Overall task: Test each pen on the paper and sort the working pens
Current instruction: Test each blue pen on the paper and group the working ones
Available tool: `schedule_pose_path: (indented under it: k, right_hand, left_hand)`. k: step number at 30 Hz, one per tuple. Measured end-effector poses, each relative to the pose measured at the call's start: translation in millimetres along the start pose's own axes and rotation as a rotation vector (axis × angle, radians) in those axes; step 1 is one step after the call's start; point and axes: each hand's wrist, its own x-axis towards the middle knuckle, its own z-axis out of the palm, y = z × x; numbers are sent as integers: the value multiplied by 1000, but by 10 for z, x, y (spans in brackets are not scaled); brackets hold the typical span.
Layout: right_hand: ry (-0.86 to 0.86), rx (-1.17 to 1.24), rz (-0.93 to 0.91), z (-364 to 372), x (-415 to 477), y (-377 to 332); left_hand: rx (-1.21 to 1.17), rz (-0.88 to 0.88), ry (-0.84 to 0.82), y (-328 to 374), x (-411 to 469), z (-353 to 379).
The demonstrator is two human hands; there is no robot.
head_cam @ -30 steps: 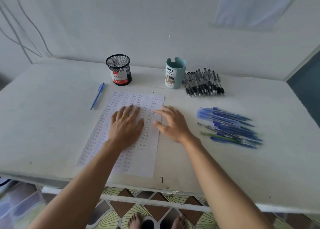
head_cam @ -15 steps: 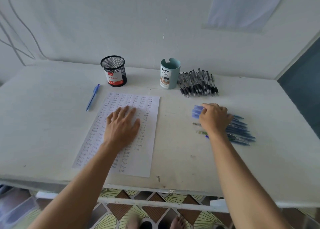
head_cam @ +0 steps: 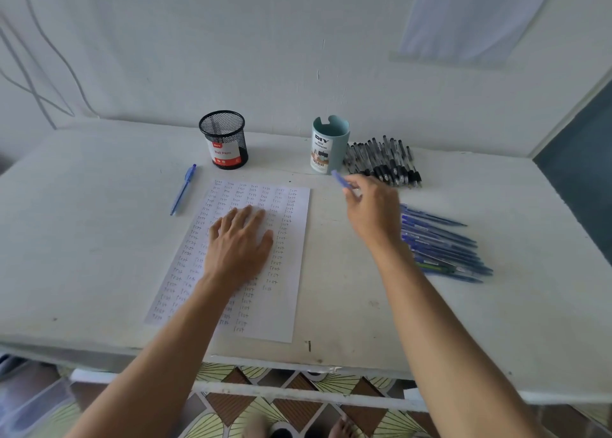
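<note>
A white paper (head_cam: 291, 238) covered with rows of the handwritten word "test" lies on the table. My left hand (head_cam: 240, 243) rests flat on it, fingers straight. My right hand (head_cam: 372, 210) is raised between the paper and the blue pile, pinching a blue pen (head_cam: 339, 178) whose end sticks out up and left; its tip is hidden. A pile of several blue pens (head_cam: 443, 243) lies at the right. Behind it lies a pile of several black pens (head_cam: 384, 161). One blue pen (head_cam: 183, 189) lies alone left of the paper.
A black mesh cup (head_cam: 223, 139) labelled "Ball Pens" and a teal desk organizer cup (head_cam: 329, 144) stand at the back of the white table (head_cam: 82, 238). A wall rises behind. The table's front edge runs below the paper, with patterned floor underneath.
My right hand went from beside the paper to the blue pile, took one blue pen and lifted it up and left. The left hand stayed flat on the paper.
</note>
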Motion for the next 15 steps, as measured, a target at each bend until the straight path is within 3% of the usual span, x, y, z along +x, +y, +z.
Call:
schedule_pose_path:
  k: [3,6,15]
  right_hand:
    - [-299,255,170,97,-70,-337]
    - [-532,351,284,269,-197,-530]
    - [-544,231,206,400,-243,-542]
  left_hand:
    - [-16,-7,0,3,-4,-7]
    - [-46,-4,11,18,-20,-32]
    - [-244,-36,93,-25,-39,-80]
